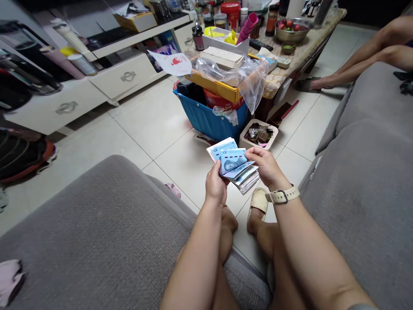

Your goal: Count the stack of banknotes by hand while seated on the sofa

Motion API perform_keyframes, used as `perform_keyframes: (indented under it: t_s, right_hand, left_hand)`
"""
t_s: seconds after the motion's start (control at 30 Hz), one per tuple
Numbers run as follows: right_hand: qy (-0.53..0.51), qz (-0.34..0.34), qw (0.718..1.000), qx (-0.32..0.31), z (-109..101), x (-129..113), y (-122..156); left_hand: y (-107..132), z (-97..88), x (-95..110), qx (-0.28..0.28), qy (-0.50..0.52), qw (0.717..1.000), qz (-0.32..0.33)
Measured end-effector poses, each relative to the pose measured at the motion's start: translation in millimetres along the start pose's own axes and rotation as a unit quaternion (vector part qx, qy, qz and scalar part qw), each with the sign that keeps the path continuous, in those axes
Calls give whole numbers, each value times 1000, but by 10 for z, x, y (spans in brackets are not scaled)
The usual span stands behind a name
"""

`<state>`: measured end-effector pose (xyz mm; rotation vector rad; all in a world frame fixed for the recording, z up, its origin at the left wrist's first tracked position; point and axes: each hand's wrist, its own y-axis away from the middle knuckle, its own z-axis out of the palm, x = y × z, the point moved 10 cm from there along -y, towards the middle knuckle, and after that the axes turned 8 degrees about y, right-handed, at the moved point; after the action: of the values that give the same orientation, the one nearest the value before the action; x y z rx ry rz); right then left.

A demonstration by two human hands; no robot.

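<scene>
A thick wad of blue banknotes (232,162), each printed with a portrait, is held out in front of me above the floor. My left hand (215,183) grips the wad from its left side, thumb on top. On the other side, my right hand (263,165) pinches the right corner of a top note between thumb and fingertips. Several notes fan out to the upper left, while the lower part of the wad bends down to the right with its edges showing. A pale watch strap (284,194) circles my right wrist.
Beyond my hands stand a blue bin (206,113) piled with boxes and plastic, and a small white bin (258,134). A cluttered table (309,47) is behind them. Grey sofa sections (106,232) flank me. Another person's legs (355,64) are at the right.
</scene>
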<state>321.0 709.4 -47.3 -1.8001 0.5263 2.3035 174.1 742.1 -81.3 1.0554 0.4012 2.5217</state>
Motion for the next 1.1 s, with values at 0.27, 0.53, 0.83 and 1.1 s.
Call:
perform_keyframes:
  t_s: [0.27,0.53,0.83,1.1]
  right_hand:
    - [-5,-8,1000,-20,41,-7,-5]
    - [10,-13,999,-27,60,-31,-5]
    - [29,-16,999,-29,68,-64,0]
    - [33,-5,999,-16,30,-23,-12]
  left_hand:
    - [-30,-24,3,0,4,1000,-5]
    - [-42,-6,-9,-9,14,1000,-3]
    - [-25,14,7,-14,23,1000,2]
    - [-23,-5,4,-21,-5,1000,8]
